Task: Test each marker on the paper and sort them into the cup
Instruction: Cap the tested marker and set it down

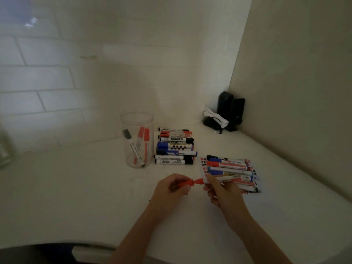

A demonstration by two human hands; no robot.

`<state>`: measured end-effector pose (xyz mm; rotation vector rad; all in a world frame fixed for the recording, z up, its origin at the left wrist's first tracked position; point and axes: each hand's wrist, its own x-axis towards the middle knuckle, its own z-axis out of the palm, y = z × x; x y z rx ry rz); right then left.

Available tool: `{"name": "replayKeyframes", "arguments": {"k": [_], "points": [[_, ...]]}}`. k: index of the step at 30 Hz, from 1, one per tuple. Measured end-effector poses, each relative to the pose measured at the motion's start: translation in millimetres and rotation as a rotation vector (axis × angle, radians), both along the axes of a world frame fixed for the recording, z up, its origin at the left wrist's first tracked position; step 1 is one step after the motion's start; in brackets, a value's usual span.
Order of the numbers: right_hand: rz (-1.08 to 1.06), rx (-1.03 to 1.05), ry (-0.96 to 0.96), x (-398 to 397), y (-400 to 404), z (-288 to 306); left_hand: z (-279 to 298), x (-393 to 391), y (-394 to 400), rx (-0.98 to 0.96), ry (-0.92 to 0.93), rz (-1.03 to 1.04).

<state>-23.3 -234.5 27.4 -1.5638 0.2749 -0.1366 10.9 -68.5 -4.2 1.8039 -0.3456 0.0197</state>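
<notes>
Countertop (76,197) fills most of my view, pale and running back to a tiled wall and into a corner on the right. Black devices (231,109) stand in that corner with crumpled white paper (215,116) in front of them. Next in size, I see the clear cup (137,139) upright near the middle, holding three markers, one black-capped and two red. Just beside it on the right lies a stacked pile of markers (175,147), black, red and blue. To the right of that, a second group of markers (229,166) rests on the paper (202,168). Below them, my left hand (171,187) is closed around a red cap (185,183), and my right hand (222,193) grips the barrel of the red marker (199,181), its red end just apart from the cap.
</notes>
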Motion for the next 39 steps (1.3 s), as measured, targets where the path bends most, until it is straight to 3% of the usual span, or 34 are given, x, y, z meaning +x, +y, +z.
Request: {"name": "replayKeyframes", "arguments": {"k": [11,23,25,30,33,39], "points": [[0.034,-0.162,-0.029,12.0,9.9,-6.6,-2.8,3.2,0.7,-0.041,-0.031,-0.025],[0.042,-0.003,0.07,8.6,21.4,-5.3,-2.0,2.1,1.6,-0.085,-0.033,-0.016],[0.073,0.037,0.077,6.0,21.8,4.1,3.2,-2.3,2.2,-0.15,0.023,0.011],[0.096,0.133,0.092,-5.4,11.5,20.0,9.8,-16.8,13.4,-0.536,0.199,0.061],[0.202,-0.004,0.064,-14.6,16.1,17.3,18.9,-23.5,23.9,-0.62,0.167,0.091],[0.34,-0.253,0.029,-7.0,55.4,20.2,42.6,-24.0,41.6,-0.363,-0.113,0.254]]}}
